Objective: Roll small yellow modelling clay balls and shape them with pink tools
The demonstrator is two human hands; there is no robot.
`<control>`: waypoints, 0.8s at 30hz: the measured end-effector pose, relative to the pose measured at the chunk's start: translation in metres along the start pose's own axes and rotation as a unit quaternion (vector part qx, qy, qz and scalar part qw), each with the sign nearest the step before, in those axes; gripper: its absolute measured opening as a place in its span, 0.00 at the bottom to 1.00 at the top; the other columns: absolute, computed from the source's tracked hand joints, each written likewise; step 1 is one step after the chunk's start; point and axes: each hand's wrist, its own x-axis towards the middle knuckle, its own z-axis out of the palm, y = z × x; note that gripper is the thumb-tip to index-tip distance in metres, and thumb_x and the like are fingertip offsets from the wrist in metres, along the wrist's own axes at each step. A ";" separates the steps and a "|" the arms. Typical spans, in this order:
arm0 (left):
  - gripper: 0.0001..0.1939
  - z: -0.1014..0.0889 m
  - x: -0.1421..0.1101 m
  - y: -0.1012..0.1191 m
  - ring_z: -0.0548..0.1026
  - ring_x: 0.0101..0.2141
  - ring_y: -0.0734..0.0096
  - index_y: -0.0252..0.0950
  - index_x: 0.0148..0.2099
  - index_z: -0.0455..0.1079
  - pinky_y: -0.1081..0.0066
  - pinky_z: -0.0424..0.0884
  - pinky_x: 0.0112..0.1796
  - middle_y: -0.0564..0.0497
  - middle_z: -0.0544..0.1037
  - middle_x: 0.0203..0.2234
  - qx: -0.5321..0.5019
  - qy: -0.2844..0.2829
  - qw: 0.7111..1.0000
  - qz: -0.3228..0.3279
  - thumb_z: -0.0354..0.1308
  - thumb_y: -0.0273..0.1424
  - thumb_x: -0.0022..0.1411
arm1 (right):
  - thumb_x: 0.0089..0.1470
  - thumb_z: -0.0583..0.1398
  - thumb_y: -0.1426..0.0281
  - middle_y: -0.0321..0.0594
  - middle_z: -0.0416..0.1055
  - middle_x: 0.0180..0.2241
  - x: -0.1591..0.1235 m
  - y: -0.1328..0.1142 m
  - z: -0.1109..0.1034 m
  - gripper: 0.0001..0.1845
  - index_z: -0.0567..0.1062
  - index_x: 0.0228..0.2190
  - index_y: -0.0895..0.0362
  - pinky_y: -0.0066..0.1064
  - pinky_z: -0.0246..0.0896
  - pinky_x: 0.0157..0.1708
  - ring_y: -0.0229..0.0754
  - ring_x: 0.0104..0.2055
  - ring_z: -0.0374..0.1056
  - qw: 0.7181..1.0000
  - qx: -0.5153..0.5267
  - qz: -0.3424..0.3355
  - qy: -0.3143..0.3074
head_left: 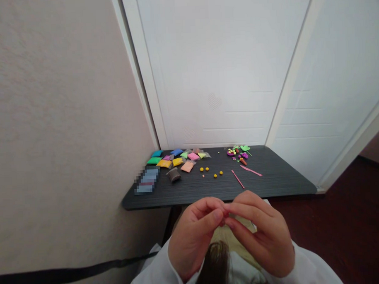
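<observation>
In front of the table's near edge my left hand and my right hand meet at the fingertips. Both are closed in a pinch. Whatever lies between the fingers is too small or too hidden to make out. Beyond them on the dark table are several small yellow balls and a tiny peach-coloured bit. To the right of the balls lie a thin pink modelling stick and a pink plastic clay knife.
Packets of coloured clay lie at the back left, among them orange, peach and dark brown. A blurred-out rectangular item is at the left edge. Small clay pieces, including a green clover shape, sit at the back right. A wall borders the left.
</observation>
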 end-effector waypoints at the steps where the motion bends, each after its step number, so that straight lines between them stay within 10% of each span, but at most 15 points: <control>1: 0.03 0.000 0.000 -0.001 0.67 0.29 0.76 0.33 0.28 0.71 0.74 0.62 0.34 0.52 0.71 0.26 -0.008 -0.006 1.000 -0.001 0.62 0.28 0.49 | 0.46 0.60 0.80 0.38 0.70 0.33 0.000 -0.001 0.000 0.22 0.69 0.44 0.52 0.31 0.65 0.34 0.37 0.35 0.65 1.000 0.001 0.001 -0.002; 24: 0.04 0.000 -0.005 -0.004 0.67 0.30 0.76 0.34 0.28 0.71 0.74 0.61 0.34 0.53 0.70 0.27 -0.044 -0.053 0.997 -0.030 0.63 0.25 0.46 | 0.44 0.58 0.84 0.39 0.69 0.35 -0.006 -0.009 -0.005 0.25 0.70 0.44 0.53 0.31 0.65 0.34 0.37 0.36 0.66 0.998 0.055 0.003 -0.002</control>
